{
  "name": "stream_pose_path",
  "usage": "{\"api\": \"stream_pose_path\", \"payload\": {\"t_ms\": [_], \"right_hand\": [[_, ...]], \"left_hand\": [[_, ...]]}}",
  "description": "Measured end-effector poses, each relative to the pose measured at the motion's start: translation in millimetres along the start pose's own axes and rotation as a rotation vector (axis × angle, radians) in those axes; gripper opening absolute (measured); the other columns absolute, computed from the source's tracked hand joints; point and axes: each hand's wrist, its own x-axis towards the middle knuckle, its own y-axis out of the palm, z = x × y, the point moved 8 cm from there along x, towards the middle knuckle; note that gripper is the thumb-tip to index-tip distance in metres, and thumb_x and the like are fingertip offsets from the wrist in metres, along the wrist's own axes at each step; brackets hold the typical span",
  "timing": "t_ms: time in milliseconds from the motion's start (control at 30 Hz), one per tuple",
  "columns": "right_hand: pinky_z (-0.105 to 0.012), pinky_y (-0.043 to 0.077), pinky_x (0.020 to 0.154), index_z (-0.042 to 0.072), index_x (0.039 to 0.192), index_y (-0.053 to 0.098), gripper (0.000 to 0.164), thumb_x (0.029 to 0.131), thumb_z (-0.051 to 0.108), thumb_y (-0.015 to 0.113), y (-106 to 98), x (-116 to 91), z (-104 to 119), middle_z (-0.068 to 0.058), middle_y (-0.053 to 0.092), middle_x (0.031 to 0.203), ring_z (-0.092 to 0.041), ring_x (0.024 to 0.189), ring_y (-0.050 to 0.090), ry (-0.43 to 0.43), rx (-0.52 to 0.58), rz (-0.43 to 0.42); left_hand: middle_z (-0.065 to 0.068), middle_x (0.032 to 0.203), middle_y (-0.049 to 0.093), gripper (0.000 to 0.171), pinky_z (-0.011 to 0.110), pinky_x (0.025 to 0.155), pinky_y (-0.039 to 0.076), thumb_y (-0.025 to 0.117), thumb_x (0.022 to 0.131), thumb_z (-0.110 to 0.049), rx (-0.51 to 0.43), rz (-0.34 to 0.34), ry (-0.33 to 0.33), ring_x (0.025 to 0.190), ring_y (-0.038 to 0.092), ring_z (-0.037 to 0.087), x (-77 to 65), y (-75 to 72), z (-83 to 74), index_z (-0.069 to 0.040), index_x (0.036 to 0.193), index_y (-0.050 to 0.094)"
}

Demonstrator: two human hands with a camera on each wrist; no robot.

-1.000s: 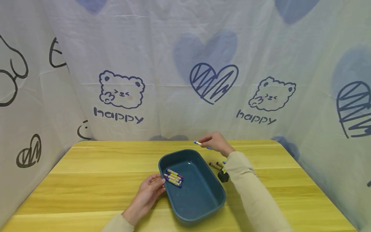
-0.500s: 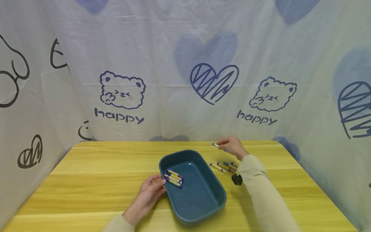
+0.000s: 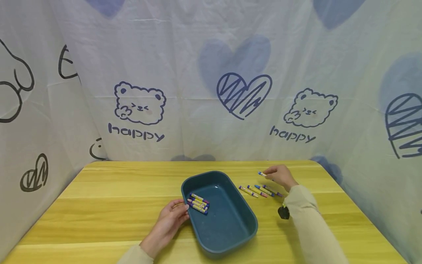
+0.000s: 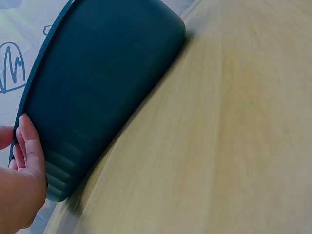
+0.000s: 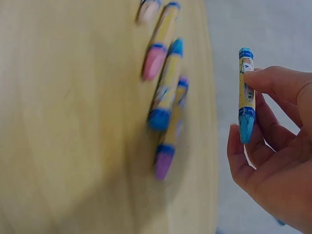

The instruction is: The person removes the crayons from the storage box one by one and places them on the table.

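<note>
Blue crayon (image 5: 246, 97) pinched, thumb to fingers, in right hand (image 3: 280, 176), near far edge of table (image 3: 115, 205).
Left hand (image 3: 169, 217) clamped on left rim of bin (image 3: 227, 218). Crayons (image 3: 199, 206) inside it: head view only (left wrist view gets the outer wall).

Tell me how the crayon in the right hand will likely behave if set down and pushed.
The light blue crayon would probably roll, given its slim, rounded barrel. It seems light, as the right hand merely pinches it. Its narrow, tapered tip might chip under pressure.
</note>
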Motion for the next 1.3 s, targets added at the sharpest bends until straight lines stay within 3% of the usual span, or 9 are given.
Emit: {"api": "stream_pose_path", "payload": {"t_ms": [233,667,1000,1300], "right_hand": [[-0.050,0.050,0.086,-0.007,0.111,0.067,0.024,0.088,0.003,0.064,-6,-7,-23,-0.025,0.063,0.113,-0.041,0.103,0.057,0.041,-0.017,-0.017],[-0.051,0.047,0.088,-0.008,0.108,0.067,0.026,0.086,0.005,0.067,-16,-17,-55,-0.024,0.065,0.107,-0.042,0.101,0.057,0.027,-0.056,-0.014],[-0.048,0.050,0.083,-0.007,0.108,0.068,0.025,0.086,0.005,0.067,-15,-18,-63,-0.023,0.066,0.104,-0.039,0.097,0.059,0.038,-0.051,-0.007],[-0.053,0.046,0.089,-0.008,0.108,0.067,0.025,0.087,0.005,0.067,-13,-20,-63,-0.023,0.067,0.104,-0.043,0.102,0.056,0.043,-0.071,-0.003]], "left_hand": [[0.002,0.083,0.059,0.027,0.021,0.069,0.051,0.053,0.091,0.006,-0.005,0.002,0.000,0.075,0.056,0.011,-0.3,0.1,-0.1,0.004,0.116,0.042],[0.002,0.083,0.058,0.026,0.022,0.069,0.051,0.053,0.091,0.006,-0.001,-0.005,-0.002,0.076,0.056,0.011,0.0,-0.3,0.1,0.004,0.115,0.042],[0.003,0.084,0.058,0.028,0.022,0.069,0.051,0.053,0.092,0.005,0.002,-0.009,-0.011,0.076,0.056,0.012,-1.2,-1.0,-0.2,0.005,0.117,0.041],[0.002,0.085,0.057,0.029,0.022,0.070,0.051,0.053,0.091,0.006,-0.005,-0.006,-0.004,0.075,0.056,0.011,-0.6,-0.9,0.0,0.004,0.117,0.041]]}}
